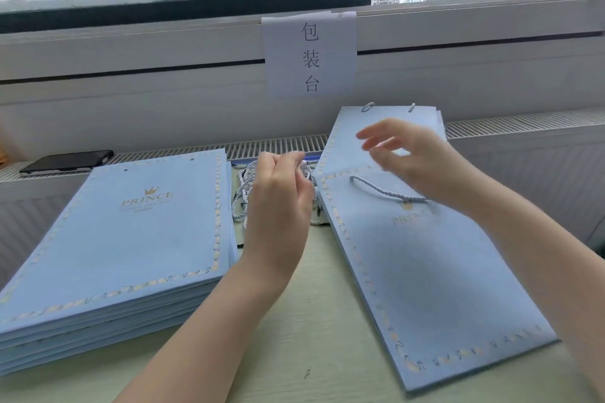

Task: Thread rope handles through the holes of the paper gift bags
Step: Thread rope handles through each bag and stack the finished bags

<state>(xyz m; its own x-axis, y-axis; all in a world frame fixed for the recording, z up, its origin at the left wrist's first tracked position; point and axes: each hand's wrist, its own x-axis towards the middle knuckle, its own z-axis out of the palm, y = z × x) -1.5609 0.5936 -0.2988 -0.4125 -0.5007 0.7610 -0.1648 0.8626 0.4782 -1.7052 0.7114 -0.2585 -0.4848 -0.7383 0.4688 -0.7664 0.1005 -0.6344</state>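
Step in hand was fetching cord: left hand [282,193] pinched at the rope bundle [244,193] mid-worktop, right hand [414,159] spread above a handled gift bag [425,271]; next, likely an unthreaded bag from the stack [124,239].

1. a strip of bare table [294,337] runs open between the stack of bags [124,249] and the flat bag [425,271].
2. a tangle of rope handles [244,193] blocks its far end.

left hand [278,203] apparently pinching a rope [244,193], right hand [415,160] spread above flat blue bag [425,271]
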